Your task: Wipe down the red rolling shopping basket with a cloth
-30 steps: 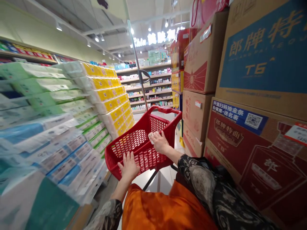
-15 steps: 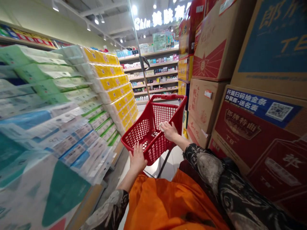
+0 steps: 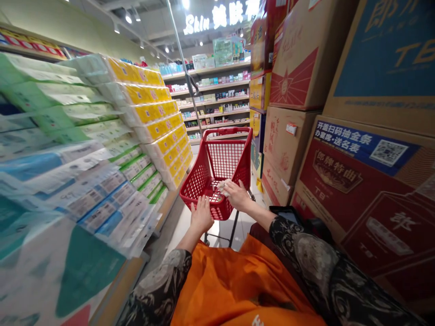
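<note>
A narrow shop aisle runs up the middle of the frame over a pale tiled floor (image 3: 242, 228). Wrapped tissue packs (image 3: 84, 149) in green, blue and yellow are stacked along the left side, and printed cardboard cartons (image 3: 356, 172) are piled high on the right. At the far end, top centre, stocked shelves (image 3: 217, 97) stand beneath a lit sign (image 3: 220, 16) and ceiling spotlights (image 3: 128, 18). The red basket cart (image 3: 220, 172) stands in the centre of the frame, between the two stacks. The left hand (image 3: 201, 216) lies on its near rim with its fingers together and stretched flat. Just right of it, the right hand (image 3: 238, 195) curls its fingers around a white wad (image 3: 224, 185) and presses it on the basket's rim. An orange garment (image 3: 231, 290) fills the bottom centre.
</note>
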Demonstrator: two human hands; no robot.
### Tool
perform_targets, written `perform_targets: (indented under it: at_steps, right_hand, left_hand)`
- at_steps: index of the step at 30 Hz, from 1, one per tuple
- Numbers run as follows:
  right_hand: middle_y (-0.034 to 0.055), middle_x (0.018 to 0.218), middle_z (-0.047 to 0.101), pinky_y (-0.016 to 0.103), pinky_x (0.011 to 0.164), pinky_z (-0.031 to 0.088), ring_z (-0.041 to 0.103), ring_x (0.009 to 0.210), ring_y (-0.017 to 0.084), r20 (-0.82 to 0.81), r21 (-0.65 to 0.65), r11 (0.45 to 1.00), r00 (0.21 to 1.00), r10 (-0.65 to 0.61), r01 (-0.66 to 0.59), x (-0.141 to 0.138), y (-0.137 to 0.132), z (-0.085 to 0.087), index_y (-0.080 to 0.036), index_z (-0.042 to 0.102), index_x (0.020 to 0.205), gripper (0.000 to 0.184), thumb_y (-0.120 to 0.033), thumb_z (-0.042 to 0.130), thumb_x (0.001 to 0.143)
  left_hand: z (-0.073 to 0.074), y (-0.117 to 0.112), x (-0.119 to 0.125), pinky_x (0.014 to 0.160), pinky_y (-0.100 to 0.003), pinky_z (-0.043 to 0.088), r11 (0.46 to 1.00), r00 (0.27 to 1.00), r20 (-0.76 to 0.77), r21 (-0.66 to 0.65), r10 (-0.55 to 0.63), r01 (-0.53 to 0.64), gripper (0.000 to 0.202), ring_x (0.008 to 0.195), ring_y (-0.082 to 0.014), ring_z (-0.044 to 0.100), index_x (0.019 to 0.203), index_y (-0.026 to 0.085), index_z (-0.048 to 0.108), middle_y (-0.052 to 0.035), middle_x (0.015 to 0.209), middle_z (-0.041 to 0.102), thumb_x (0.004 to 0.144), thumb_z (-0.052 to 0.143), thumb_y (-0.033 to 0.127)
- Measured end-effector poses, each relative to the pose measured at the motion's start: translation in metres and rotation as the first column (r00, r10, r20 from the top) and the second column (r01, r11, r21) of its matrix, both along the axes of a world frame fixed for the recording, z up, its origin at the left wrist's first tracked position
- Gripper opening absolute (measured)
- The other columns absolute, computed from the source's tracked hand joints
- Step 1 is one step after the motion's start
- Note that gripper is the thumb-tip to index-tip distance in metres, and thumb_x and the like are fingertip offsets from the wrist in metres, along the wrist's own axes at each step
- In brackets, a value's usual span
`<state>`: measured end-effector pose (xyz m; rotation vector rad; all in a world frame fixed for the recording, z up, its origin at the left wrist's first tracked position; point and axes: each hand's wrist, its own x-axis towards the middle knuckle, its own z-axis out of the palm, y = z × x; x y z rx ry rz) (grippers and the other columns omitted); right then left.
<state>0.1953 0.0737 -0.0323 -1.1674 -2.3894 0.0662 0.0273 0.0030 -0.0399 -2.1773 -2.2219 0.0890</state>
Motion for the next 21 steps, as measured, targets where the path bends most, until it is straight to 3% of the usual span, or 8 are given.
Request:
perform_targets:
  at_steps: [5, 10, 13, 17, 21]
  right_hand:
    - [0.0076, 0.137, 0.047, 0.051, 0.109, 0.015, 0.035, 0.131, 0.022, -0.024, -0.004, 1.000, 1.000, -0.010, 0.010, -0.001, -0.026, -0.014, -0.021, 0.056, 0.120, 0.036, -0.017, 0.044, 0.087]
    - [0.0088, 0.138, 0.046, 0.051, 0.110, 0.014, 0.034, 0.132, 0.022, -0.049, -0.014, 0.992, 0.990, -0.129, 0.128, 0.008, -0.032, -0.014, -0.019, 0.056, 0.121, 0.035, -0.017, 0.040, 0.089]
    - [0.0121, 0.139, 0.044, 0.051, 0.109, 0.015, 0.034, 0.132, 0.025, -0.021, -0.013, 0.988, 0.987, -0.157, 0.157, -0.008, -0.037, -0.019, -0.015, 0.052, 0.126, 0.040, -0.018, 0.043, 0.088]
    - [0.0132, 0.142, 0.040, 0.052, 0.109, 0.015, 0.031, 0.133, 0.027, 0.030, 0.009, 0.996, 0.995, -0.092, 0.092, -0.026, -0.040, -0.026, -0.014, 0.048, 0.130, 0.043, -0.017, 0.042, 0.088]
    - [0.0129, 0.139, 0.044, 0.052, 0.109, 0.014, 0.036, 0.130, 0.025, 0.023, 0.002, 0.992, 0.991, -0.130, 0.130, -0.010, -0.033, -0.026, -0.016, 0.049, 0.129, 0.042, -0.016, 0.042, 0.087]
  left_hand:
    - [0.002, 0.006, 0.006, 0.112, -0.052, 0.013, 0.998, 0.998, -0.016, -0.019, -0.064, 0.064, 0.078, 0.141, -0.0258, 0.012, 0.143, 0.008, 0.019, -0.0130, 0.152, 0.015, 0.072, 0.045, 0.027]
    - [-0.003, 0.008, -0.006, 0.112, -0.052, 0.015, 0.997, 0.997, -0.002, 0.018, 0.072, -0.072, 0.078, 0.141, -0.0255, 0.010, 0.143, 0.008, 0.019, -0.0129, 0.153, 0.013, 0.072, 0.046, 0.023]
    - [-0.003, 0.007, -0.003, 0.112, -0.052, 0.014, 0.999, 0.999, -0.007, 0.020, 0.032, -0.032, 0.080, 0.141, -0.0254, 0.010, 0.143, 0.010, 0.020, -0.0117, 0.153, 0.014, 0.069, 0.049, 0.022]
    - [0.001, 0.008, -0.001, 0.112, -0.050, 0.016, 1.000, 1.000, 0.007, 0.007, -0.015, 0.015, 0.079, 0.141, -0.0250, 0.012, 0.143, 0.011, 0.021, -0.0118, 0.153, 0.014, 0.070, 0.049, 0.024]
    - [-0.001, 0.009, -0.015, 0.110, -0.049, 0.022, 0.992, 0.991, 0.047, 0.034, 0.122, -0.124, 0.075, 0.141, -0.0267, 0.013, 0.143, 0.008, 0.021, -0.0140, 0.153, 0.012, 0.073, 0.045, 0.022]
